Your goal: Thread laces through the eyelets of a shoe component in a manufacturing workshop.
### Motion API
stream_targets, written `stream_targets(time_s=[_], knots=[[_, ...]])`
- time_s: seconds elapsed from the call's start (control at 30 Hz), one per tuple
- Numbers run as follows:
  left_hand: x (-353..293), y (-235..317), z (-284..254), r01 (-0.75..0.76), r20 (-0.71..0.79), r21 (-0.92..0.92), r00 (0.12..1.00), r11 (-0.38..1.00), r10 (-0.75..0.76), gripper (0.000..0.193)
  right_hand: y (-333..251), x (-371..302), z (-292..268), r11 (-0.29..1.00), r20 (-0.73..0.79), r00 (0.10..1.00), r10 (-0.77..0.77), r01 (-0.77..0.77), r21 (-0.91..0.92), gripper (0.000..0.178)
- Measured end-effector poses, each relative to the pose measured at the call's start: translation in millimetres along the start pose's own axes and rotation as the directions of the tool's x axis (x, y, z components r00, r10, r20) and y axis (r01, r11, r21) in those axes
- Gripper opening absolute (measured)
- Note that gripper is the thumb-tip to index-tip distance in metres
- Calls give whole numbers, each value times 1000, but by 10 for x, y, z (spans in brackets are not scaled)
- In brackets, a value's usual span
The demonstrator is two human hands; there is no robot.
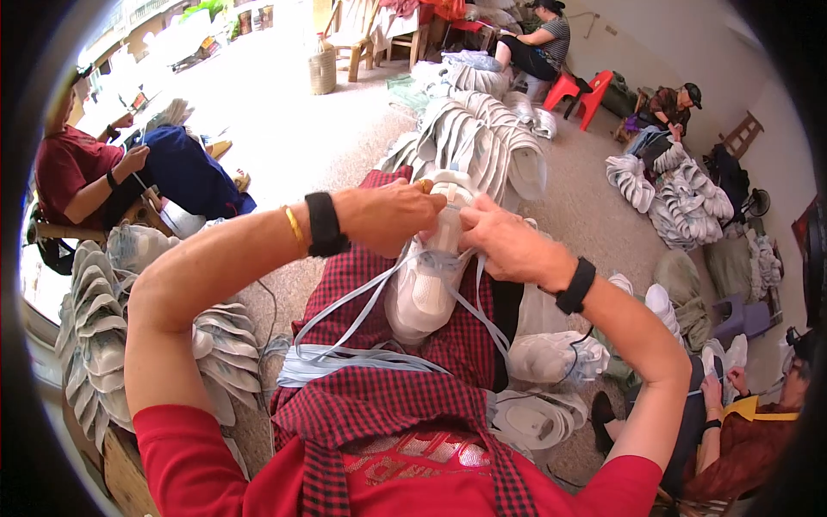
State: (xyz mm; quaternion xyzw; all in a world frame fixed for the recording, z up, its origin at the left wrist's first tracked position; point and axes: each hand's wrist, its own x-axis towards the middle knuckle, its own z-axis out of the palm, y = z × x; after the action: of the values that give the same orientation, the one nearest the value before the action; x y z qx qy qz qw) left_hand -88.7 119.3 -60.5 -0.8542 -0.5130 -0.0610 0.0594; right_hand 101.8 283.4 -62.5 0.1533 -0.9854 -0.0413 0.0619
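Note:
A white shoe upper (419,297) lies on my lap, its toe toward me, over a red-and-black checked apron (379,392). My left hand (392,215) is closed at the upper's left edge, near the tongue. Opposite it, my right hand (510,244) pinches the right edge with thumb and fingers. A pale blue shoelace (355,317) runs through the lower eyelets, and its loose lengths hang down both sides. What exactly lies between the fingertips is partly hidden. Across my lap rests a bundle of light blue shoelaces (323,366).
Stacked white uppers (95,323) stand on my left, and a long row (474,142) lies ahead. More shoe uppers (551,358) sit by my right leg. People work nearby: one at left (82,177), one at lower right (749,439), others farther back. A red chair (586,99) stands behind.

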Motion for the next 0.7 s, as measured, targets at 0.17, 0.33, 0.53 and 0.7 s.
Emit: stream_targets(time_s=[0.17,0.33,0.53,0.7], knots=[[308,-144,-32,-284,419,355,900,890,120,10,276,134,-89,916,253,967,5,-106,386,30],[367,27,123,250,107,207,955,946,-275,24,139,224,28,879,193,934,300,-349,324,28],[345,115,63,451,140,-34,886,892,-442,27,252,112,128,721,123,959,255,-273,637,24],[188,10,276,324,-144,-509,881,798,-450,20,18,117,120,75,110,765,634,-203,976,26]])
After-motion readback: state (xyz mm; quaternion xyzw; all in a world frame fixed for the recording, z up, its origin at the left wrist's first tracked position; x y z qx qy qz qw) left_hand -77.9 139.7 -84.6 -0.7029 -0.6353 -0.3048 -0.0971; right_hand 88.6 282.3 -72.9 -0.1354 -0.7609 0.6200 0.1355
